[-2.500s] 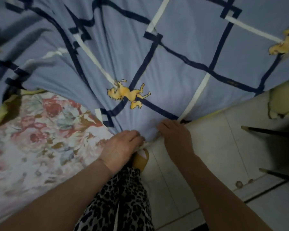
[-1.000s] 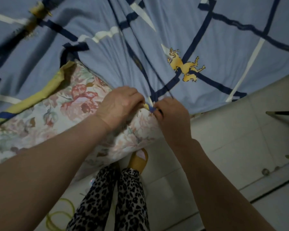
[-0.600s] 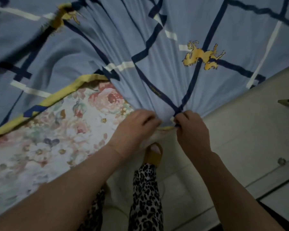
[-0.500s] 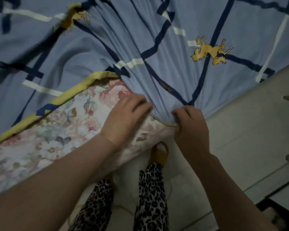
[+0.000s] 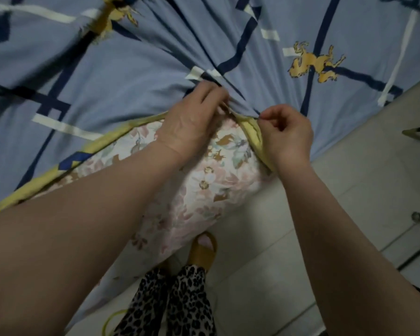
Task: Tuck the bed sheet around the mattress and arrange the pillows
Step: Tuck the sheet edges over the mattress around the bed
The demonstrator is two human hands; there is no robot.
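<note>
Blue bed sheet (image 5: 141, 76), seemingly hand-gathered

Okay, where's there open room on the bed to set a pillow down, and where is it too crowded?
The sheet lies flat and bare up left, and right past the horse print. The mattress corner is crowded: left hand and right hand bunch the sheet's yellow hem there.
</note>
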